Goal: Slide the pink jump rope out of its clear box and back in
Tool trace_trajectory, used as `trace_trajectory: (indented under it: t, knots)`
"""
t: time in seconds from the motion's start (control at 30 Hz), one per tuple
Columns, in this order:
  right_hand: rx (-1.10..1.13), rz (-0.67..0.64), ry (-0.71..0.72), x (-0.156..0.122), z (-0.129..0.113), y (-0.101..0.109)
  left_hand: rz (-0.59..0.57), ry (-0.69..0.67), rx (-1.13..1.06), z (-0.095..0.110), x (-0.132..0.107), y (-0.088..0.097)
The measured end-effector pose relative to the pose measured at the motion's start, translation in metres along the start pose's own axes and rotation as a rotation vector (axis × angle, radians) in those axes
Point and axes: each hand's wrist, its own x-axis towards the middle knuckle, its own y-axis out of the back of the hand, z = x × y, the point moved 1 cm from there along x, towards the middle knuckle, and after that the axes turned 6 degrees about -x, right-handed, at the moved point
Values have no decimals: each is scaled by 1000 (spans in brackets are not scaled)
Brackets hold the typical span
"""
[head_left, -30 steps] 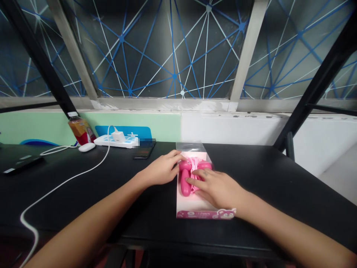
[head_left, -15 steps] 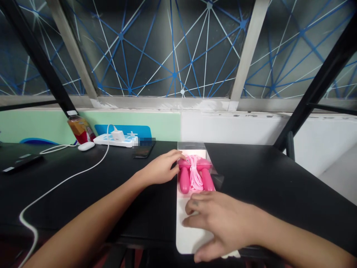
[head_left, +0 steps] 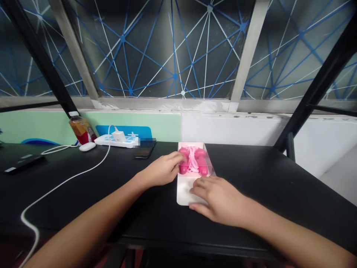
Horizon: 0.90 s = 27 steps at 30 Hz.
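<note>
A pink jump rope (head_left: 192, 160), its cord bundled between two thick handles, lies in a narrow box (head_left: 210, 165) of pale card and clear plastic near the back of the black desk. At the box's left side is my left hand (head_left: 163, 169), its fingers curled over the edge beside the left handle. A white card flap (head_left: 184, 191) extends from the box toward me. My right hand (head_left: 220, 197) rests on the flap's right part, fingers forward and thumb apart. It hides that side of the flap.
Left of the box on the desk (head_left: 279, 193) lies a dark phone (head_left: 144, 149). Behind are a white power strip (head_left: 102, 140) with a charger, a white mouse (head_left: 87, 146) and a drink bottle (head_left: 80, 128). A white cable (head_left: 74, 175) curves across the left side.
The jump rope and the flap have moved away from me, toward the wall, and my right hand has moved forward with them. My left hand has stayed nearly in place.
</note>
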Motion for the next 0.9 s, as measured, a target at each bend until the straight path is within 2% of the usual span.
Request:
trace_trajectory:
  t: [0.27, 0.4, 0.5, 0.67, 0.9]
  knots:
    - [181, -51, 46, -7, 12, 11, 17, -3, -23, -6, -1, -3]
    - [112, 97, 6, -5, 26, 16, 20, 17, -14, -10, -2, -4]
    - [43, 204, -81, -4, 39, 14, 2, 9, -11, -10, -1, -3]
    - [43, 250, -182, -3, 54, 0, -31, 11, -39, -7, -1, 2]
    - [17, 296, -256, 0, 58, -10, -109, 41, -55, -4, -5, 6]
